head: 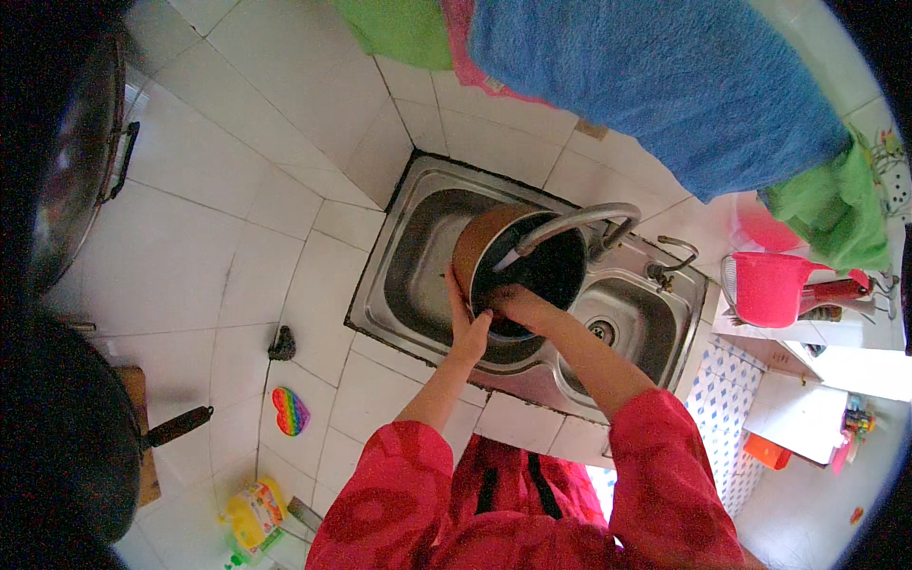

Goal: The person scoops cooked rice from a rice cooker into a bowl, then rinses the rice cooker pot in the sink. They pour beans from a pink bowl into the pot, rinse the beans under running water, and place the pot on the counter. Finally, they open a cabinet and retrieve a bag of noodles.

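Observation:
A deep pot (479,239), brown outside and dark inside, is tilted over the large left basin (410,267) of a stainless steel double sink. My left hand (469,335) grips its near left rim, thumb over the edge. Reaching inside the pot is my right hand (519,305); its fingertips are lost in the dark interior, and I cannot tell whether they hold anything. The curved faucet (570,219) arches over the pot, and a pale stream of water (504,261) runs from its spout into it.
A smaller basin (627,320) with a drain and a second small tap (673,260) lie right. Towels (655,78) hang beyond. A pink utensil holder (769,288) is at right. Leftward are a black scouring pad (282,344), a rainbow heart (290,411), a yellow bottle (255,514) and a pan handle (178,427).

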The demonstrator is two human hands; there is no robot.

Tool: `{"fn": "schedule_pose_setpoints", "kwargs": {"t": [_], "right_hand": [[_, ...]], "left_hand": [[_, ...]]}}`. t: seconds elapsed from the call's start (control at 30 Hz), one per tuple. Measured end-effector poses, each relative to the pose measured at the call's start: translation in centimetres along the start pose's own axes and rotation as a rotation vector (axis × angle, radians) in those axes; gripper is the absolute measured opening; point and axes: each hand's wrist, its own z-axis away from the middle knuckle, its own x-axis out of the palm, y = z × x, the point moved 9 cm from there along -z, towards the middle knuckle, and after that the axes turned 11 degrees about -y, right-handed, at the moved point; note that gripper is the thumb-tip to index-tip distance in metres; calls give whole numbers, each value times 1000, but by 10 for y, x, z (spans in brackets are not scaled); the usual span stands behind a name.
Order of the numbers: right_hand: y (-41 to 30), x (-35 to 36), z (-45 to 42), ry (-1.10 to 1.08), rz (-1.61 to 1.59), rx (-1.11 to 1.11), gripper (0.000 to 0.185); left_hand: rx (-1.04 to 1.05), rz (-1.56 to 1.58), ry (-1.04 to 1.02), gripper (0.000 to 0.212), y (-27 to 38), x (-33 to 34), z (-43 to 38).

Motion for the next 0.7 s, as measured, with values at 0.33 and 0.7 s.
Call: {"fn": "schedule_pose_setpoints", "kwargs": {"t": [0.33, 0.7], "right_hand": [[94, 28, -84, 179, 898, 318, 33], [1, -9, -41, 71, 743, 287, 35]], "left_hand": [[-92, -231, 197, 88, 15, -41, 6], [-57, -60, 218, 84, 13, -54, -3]]}}
